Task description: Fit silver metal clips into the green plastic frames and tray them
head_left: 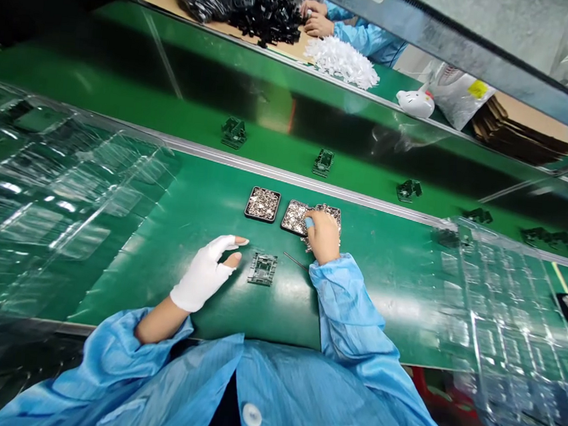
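My left hand (205, 272), in a white glove with bare thumb and fingertip, is beside a small green circuit board (262, 269) on the green mat. Its thumb and finger are apart with nothing between them. My right hand (324, 235) reaches over the small parts at the right black tray (334, 212); its fingertips point down into the metal pieces, and what they hold, if anything, is hidden. Just left of it is a middle tray (294, 217) of metal parts, then a third tray (263, 203). A thin metal tool (294, 260) lies right of the board.
Clear plastic blister trays (65, 185) cover the left side, and more (508, 328) lie at the right. Circuit boards (323, 162) sit spaced along the green strip behind a metal rail (268, 168). Across the shelf, another person's hands (317, 20) touch black parts near white pieces (343, 61).
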`<state>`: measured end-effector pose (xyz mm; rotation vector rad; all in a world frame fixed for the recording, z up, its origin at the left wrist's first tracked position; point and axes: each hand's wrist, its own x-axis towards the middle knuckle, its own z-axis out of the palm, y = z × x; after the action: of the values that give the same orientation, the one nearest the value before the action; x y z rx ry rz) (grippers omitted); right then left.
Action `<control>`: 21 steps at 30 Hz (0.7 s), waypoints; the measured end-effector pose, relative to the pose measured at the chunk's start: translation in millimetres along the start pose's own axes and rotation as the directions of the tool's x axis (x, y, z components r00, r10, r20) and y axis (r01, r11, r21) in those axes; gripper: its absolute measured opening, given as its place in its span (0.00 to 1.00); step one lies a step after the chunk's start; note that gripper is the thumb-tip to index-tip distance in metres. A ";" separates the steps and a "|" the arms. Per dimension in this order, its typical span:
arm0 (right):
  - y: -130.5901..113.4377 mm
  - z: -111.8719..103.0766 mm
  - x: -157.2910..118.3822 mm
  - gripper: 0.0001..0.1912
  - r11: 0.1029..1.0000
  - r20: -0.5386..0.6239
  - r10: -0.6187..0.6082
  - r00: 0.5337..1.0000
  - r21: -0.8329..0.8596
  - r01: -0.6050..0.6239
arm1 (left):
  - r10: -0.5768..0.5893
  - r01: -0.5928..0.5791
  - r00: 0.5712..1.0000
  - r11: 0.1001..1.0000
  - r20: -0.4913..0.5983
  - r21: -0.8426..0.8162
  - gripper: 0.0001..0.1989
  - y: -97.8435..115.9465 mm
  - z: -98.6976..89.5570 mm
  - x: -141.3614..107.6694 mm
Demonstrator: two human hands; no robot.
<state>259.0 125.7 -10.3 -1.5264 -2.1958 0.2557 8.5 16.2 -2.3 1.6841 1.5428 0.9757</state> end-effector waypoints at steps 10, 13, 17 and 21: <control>-13.8 -8.2 -10.7 0.11 0.966 -0.107 -0.006 0.994 0.255 0.033 | 0.066 -0.062 0.997 0.995 -0.047 0.079 0.14 10.7 -3.2 -1.3; -41.9 -19.0 -27.1 0.09 0.842 -0.140 -0.049 0.989 0.527 0.116 | 0.141 -0.134 0.989 0.983 -0.049 0.121 0.14 28.1 -6.5 -3.1; -77.5 -24.9 -51.7 0.10 0.733 -0.095 -0.192 0.977 0.648 0.207 | 0.214 -0.219 0.970 0.975 0.112 0.031 0.16 50.8 -3.9 -1.8; -89.1 -24.1 -66.1 0.13 0.692 -0.054 -0.215 0.975 0.696 0.191 | 0.151 -0.142 0.974 0.988 0.167 -0.069 0.17 55.0 1.9 -1.9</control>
<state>214.1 29.2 29.4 -0.8419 -1.9163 0.9276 38.3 8.8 43.3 1.8121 1.2830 0.9125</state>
